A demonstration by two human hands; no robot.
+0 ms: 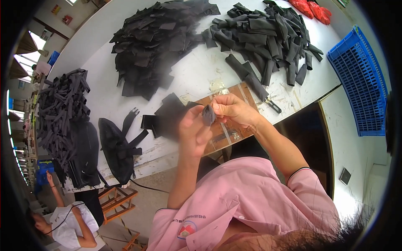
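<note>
A small folded piece of dark grey fabric (208,115) is pinched between my two hands above the table. My left hand (194,130), slightly blurred, grips it from the left, and my right hand (233,110) holds its right side with thumb and fingers. Beneath them lies a brown wooden board (244,97) with strips of tape. Several flat black fabric pieces (169,109) lie just left of my left hand, partly hidden by it. Beyond my right hand, dark tube-shaped fabric pieces (255,85) lie by a slim metal-and-black tool (273,105).
Farther back are a heap of flat black fabric pieces (155,42) and a heap of dark fabric tubes (268,35). Black strips (63,113) and a black bag-like item (114,146) lie left. A blue basket (359,81) stands right; another person (69,224) is at lower left.
</note>
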